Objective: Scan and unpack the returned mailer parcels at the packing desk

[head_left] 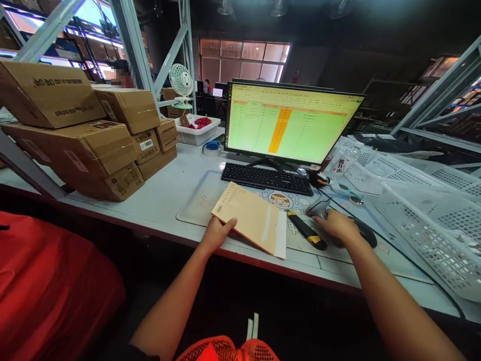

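Note:
My left hand (218, 231) grips the near left corner of a flat tan envelope (252, 217) that lies on the desk mat, a barcode label beside my thumb. My right hand (337, 226) rests curled over a black handheld barcode scanner (359, 229), whose grey head (317, 206) points left. A black and yellow utility knife (306, 231) lies between the envelope and my right hand. Behind them are a black keyboard (266, 178) and a monitor (289, 123) showing a green spreadsheet.
Stacked cardboard boxes (82, 135) fill the desk's left side. White perforated plastic baskets (424, 210) are piled at the right. A small white fan (181, 82), a tape roll (212, 147) and a white basket with red items (197, 128) stand at the back. A red bag (48, 291) sits at lower left.

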The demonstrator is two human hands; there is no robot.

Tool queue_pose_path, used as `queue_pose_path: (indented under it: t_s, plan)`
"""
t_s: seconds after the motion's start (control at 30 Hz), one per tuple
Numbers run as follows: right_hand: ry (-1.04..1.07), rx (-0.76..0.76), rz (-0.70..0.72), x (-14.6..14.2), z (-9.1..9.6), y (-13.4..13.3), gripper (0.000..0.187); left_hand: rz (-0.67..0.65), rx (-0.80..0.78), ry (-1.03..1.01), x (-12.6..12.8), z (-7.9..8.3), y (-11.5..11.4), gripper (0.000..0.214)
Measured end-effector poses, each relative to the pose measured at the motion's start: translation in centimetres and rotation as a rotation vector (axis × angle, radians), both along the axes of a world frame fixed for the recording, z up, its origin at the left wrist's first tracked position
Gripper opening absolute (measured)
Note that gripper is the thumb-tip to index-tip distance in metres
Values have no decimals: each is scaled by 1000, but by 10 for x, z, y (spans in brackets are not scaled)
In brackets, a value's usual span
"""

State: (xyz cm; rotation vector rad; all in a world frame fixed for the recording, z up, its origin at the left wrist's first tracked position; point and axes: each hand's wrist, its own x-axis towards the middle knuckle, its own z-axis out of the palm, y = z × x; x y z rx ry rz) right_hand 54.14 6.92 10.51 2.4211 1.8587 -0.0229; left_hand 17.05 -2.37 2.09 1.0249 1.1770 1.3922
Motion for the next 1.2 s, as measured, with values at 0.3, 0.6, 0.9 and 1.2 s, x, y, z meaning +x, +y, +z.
queue_pose_path:
  t_s: [0.3, 0.6, 0.9, 1.2]
  plan:
    - [-5, -27, -28, -9, 13, 0, 56, 8, -8, 22, 0, 3, -1, 38]
    - [4, 225, 143, -30, 24, 22, 54, 14, 8, 26, -1, 1, -1, 46]
    - [73, 441, 193, 19, -4, 33, 50, 27, -26, -9, 0, 3, -2, 53]
    - [210, 642, 198, 169, -59, 24, 57, 21, -10, 17, -1, -7, 2, 62]
